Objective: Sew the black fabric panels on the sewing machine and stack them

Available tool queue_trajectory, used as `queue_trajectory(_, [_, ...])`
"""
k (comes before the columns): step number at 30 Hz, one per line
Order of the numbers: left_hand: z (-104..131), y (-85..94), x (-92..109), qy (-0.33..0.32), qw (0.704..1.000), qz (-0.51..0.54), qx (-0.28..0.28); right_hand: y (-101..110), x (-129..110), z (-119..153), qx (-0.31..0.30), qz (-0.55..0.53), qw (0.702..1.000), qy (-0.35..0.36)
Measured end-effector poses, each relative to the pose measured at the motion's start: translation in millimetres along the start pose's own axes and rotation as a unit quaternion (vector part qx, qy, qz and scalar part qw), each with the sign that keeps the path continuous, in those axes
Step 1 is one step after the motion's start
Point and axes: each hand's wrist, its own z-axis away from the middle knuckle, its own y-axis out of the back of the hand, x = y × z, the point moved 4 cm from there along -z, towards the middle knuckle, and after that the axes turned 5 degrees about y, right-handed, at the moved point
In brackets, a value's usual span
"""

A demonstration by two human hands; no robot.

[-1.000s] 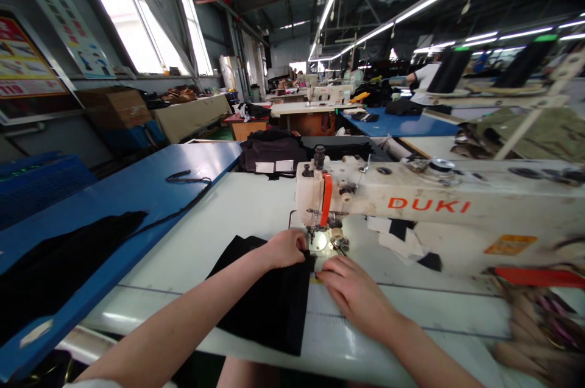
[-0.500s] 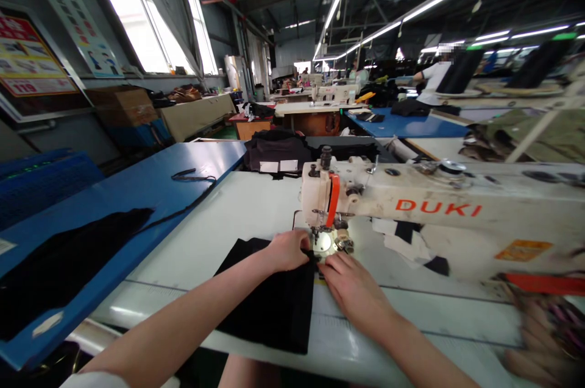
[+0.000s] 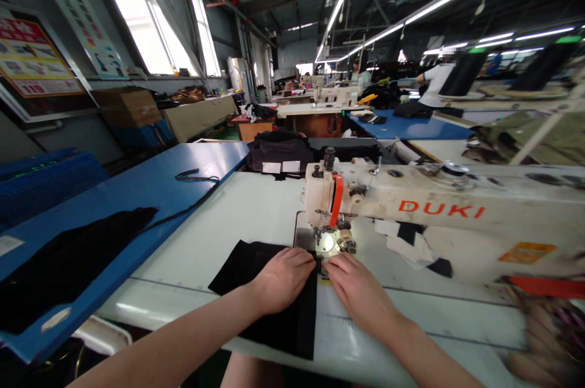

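- Our left hand (image 3: 284,281) has drawn back toward us since half a second ago; it was pinched up near the needle, and now lies flatter on the cloth. Our right hand (image 3: 360,283) has stayed in nearly the same spot.
- We take the needle as the centre of a clock, twelve pointing away from us. At seven to eight o'clock lies the flat, black, four-cornered piece of fabric (image 3: 295,328), its near edge reaching the table's front.
- Our left hand rests on that fabric at eight o'clock, fingers together and curled; we cannot tell whether they pinch it.
- Our right hand is at five o'clock, fingers bunched, tips just beside the fabric's right edge. We cannot tell whether they grip anything.
- At three o'clock stretches the off-white metal sewing machine (image 3: 441,208), lettered DUKI in orange, with an upright orange bar (image 3: 337,200) on its head.
- Under its arm are crumpled white and black scraps (image 3: 404,245).
- Beneath our hands is the pale green, smooth tabletop (image 3: 256,205).
- At eleven o'clock sits a dark folded fabric pile (image 3: 278,149) bearing two white labels.
- At nine o'clock, more black cloth (image 3: 82,254) lies on a glossy blue table (image 3: 208,156).
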Motion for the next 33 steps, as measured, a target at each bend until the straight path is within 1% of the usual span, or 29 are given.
queue_trajectory(3, [3, 4.2, 4, 0.026, 1.0, 0.015, -0.004, 1, -4, 1, 0.003, 0.0, 1.0, 0.012])
queue_trajectory(8, [6, 5.7, 4, 0.055, 0.997, 0.049, -0.017, -1, -8, -1, -0.02, 0.044, 0.999, 0.02])
queue_trajectory(13, [6, 6.1, 1, 0.059, 0.996, 0.06, -0.029, -2, -7, -5, -0.018, 0.072, 0.997, 0.03])
queue_trajectory(20, [-7, 5.0, -7, 0.056, 0.997, 0.052, -0.026, -4, 4, -13, -0.009, 0.087, 0.996, 0.035])
queue_trajectory(26, [-11, 1.9, -11, 0.057, 0.996, 0.056, -0.026, -3, 9, -15, 0.007, 0.068, 0.998, 0.019])
queue_trajectory(30, [-9, 2.9, -11, 0.06, 0.996, 0.061, -0.027, 3, 8, -9, 0.03, 0.028, 0.999, 0.01])
queue_trajectory(33, [-9, 3.7, -11, 0.06, 0.996, 0.064, -0.024, 5, 4, -4, 0.019, -0.006, 1.0, 0.009])
